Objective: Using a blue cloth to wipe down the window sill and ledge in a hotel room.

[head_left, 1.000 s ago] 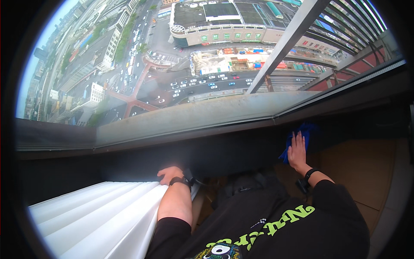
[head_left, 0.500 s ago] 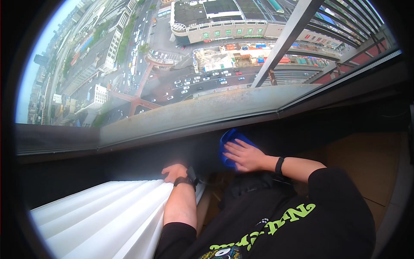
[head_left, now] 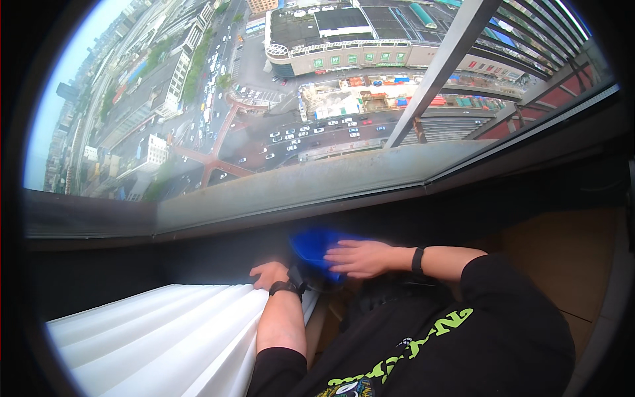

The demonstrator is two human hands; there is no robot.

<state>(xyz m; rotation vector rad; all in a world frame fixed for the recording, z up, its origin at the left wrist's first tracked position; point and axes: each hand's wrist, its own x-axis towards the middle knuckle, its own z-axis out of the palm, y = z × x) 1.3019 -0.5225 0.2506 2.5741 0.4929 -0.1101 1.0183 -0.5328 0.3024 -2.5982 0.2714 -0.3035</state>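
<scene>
A blue cloth (head_left: 311,248), smeared by motion, lies on the dark sill (head_left: 218,255) below the window. My right hand (head_left: 360,258) has it pinned under flat, stretched fingers, and part of the cloth sticks out to the left beyond the fingertips. My left hand (head_left: 268,273) is by the near edge of the sill, at the corner of a white pleated curtain (head_left: 172,331). Its fingers are curled in at the curtain's edge, and their tips are hidden. Each wrist wears a black band, the left one with a bulky dark piece attached.
Behind the sill runs the window frame (head_left: 284,213), with a busy street far below outside. Grey metal bars (head_left: 440,73) stand outside at the right. A brown panelled surface (head_left: 562,258) is at my right, and the curtain fills the lower left.
My right hand has slid left and slightly down along the sill, carrying the blue cloth toward my left hand. The left hand has stayed at the curtain's corner.
</scene>
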